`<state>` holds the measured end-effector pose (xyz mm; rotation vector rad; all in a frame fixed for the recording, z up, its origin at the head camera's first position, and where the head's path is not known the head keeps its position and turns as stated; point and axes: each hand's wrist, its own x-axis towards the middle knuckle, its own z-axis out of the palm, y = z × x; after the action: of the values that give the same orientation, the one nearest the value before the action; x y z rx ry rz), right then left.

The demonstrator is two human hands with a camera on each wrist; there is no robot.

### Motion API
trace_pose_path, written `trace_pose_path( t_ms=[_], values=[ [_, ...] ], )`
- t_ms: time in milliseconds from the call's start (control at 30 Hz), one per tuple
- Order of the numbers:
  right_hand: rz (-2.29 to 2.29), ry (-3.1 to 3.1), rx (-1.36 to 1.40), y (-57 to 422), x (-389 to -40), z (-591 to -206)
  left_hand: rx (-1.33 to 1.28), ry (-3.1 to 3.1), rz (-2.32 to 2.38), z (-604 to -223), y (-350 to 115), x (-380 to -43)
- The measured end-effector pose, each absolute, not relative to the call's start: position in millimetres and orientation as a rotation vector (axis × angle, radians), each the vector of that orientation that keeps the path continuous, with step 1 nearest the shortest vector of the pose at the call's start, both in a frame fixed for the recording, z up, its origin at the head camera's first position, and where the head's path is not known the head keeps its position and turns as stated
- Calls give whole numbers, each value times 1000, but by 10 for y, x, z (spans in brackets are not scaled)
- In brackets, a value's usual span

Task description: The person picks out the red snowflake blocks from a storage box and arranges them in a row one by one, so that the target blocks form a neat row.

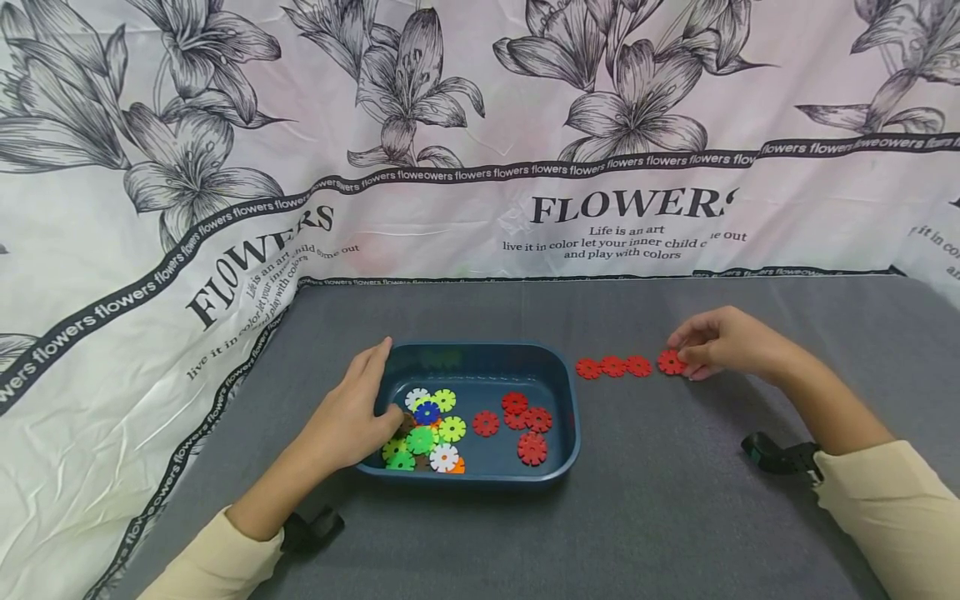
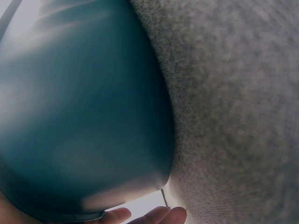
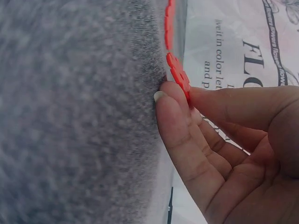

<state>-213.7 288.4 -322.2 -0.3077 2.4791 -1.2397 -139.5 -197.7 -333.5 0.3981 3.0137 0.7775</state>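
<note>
At the left end of a dark blue plastic tray (image 1: 480, 477), my left hand (image 1: 347, 421) holds the rim, thumb over the inside and fingers along the outer wall. The tray's outer wall (image 2: 88, 102) fills much of the left wrist view. Thumb and fingers of my right hand (image 1: 723, 343) pinch a red snowflake disc (image 1: 671, 362), seen nearly edge-on as a tilted red disc (image 3: 178, 73) in the right wrist view. Left of it, a row of red snowflake discs (image 1: 613, 367) lies on the grey cloth, a small gap apart from the pinched one.
Inside the tray, several loose red discs (image 1: 532, 448) lie to the right. A mixed pile with green (image 1: 422, 441), white and blue discs is heaped at the left. Behind the grey cloth (image 1: 660, 517) hangs a white flower-print curtain (image 1: 465, 225).
</note>
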Motion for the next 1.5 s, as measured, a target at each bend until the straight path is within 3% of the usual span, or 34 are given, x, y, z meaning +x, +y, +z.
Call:
trace_pose_path(
  t_ms=[767,1500],
  values=[
    [-1133,2553,-315,2820,-2155,-3277,403,3011,771,-3341,-1983,-1410],
    [-831,2744,-504,2725,-2143,-3306,401,3011,778,-3335,-1978,-1400]
  ],
)
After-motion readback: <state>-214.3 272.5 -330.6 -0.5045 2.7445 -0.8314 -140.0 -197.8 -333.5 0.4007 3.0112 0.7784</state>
